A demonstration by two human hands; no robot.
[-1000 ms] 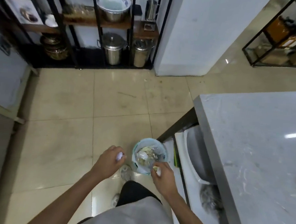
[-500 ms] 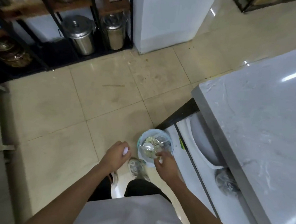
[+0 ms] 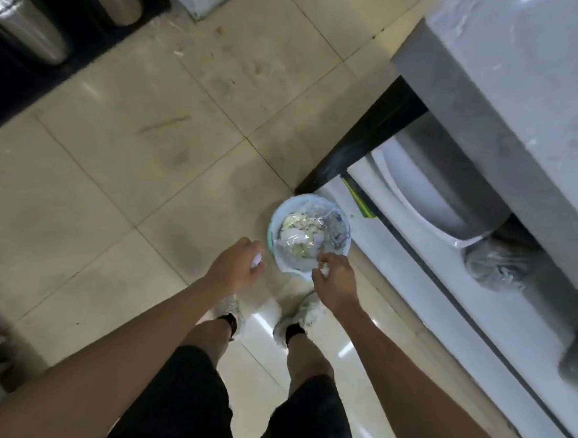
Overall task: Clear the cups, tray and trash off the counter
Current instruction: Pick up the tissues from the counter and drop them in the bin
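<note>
A small round trash bin point(image 3: 275, 252) with a clear liner stands on the tiled floor by the counter's corner, filled with pale scraps and wrappers. My left hand point(image 3: 234, 266) hovers just left of the bin, closed around a small white piece of trash point(image 3: 256, 261). My right hand point(image 3: 336, 280) is over the bin's near rim, fingers pinched on a small pale scrap point(image 3: 323, 269). The grey marble counter point(image 3: 529, 81) fills the upper right; no cups or tray show on it.
A dark table leg point(image 3: 365, 138) slants down to the bin. Under the counter sit a large white basin point(image 3: 419, 193) and a bagged bundle point(image 3: 496, 267). Steel canisters point(image 3: 30, 29) stand on a dark rack at the top left. My feet point(image 3: 264, 314) are just behind the bin.
The view has tilted further down, so my legs and shoes now show. Both hands have stayed by the bin, the right one still over its near rim.
</note>
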